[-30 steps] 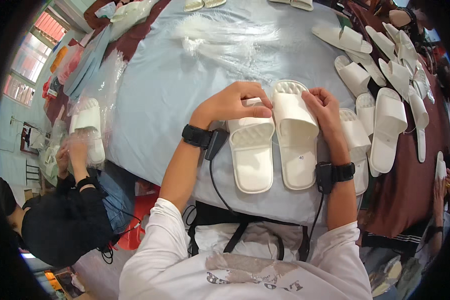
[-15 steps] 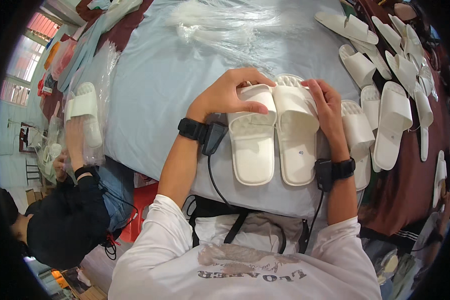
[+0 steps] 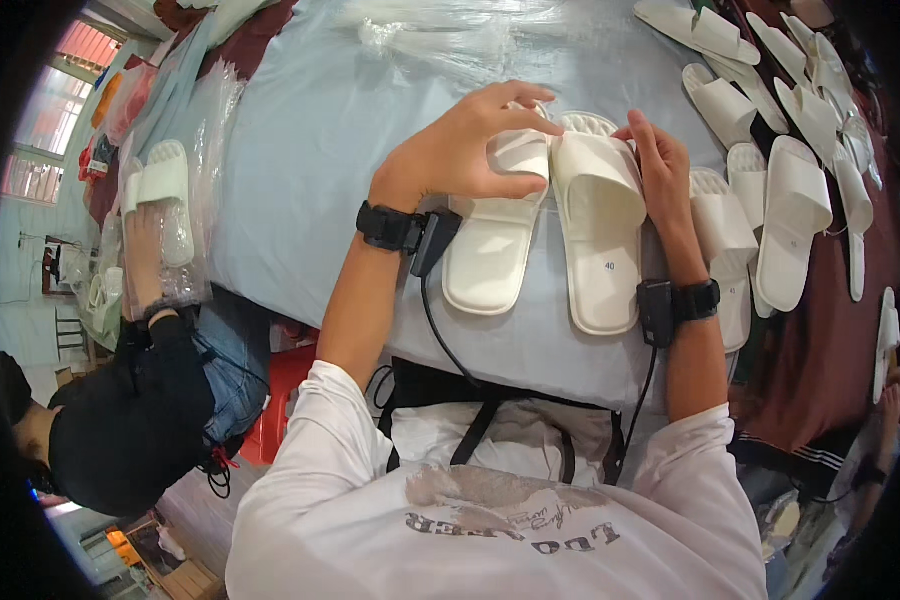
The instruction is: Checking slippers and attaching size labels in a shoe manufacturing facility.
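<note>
- Centre of frame: two white slide slippers lie side by side, touching, on the pale blue tabletop (image 3: 300, 150), toes toward the top of the frame.
- Left hand (image 3: 460, 150) lies over the strap of the left slipper (image 3: 490, 255); thumb under the strap edge, fingers curled across its top, closed on the strap.
- Right hand (image 3: 660, 170) rests flat along the right edge of the right slipper (image 3: 600, 240); fingers extended and held together, pressed against the strap's side, not wrapped around anything.
- Both wrists carry black bands with small black units; a cable hangs down from each toward the lower frame.
- Right of frame: a spread of more white slippers (image 3: 790, 210), some overlapping, running up to the upper right corner.
- Top centre: a heap of clear plastic bags (image 3: 440, 30).
- Left of frame: another person in dark clothes holds a bagged white slipper (image 3: 160, 195) upright, hand (image 3: 140, 250) around its lower part.
</note>
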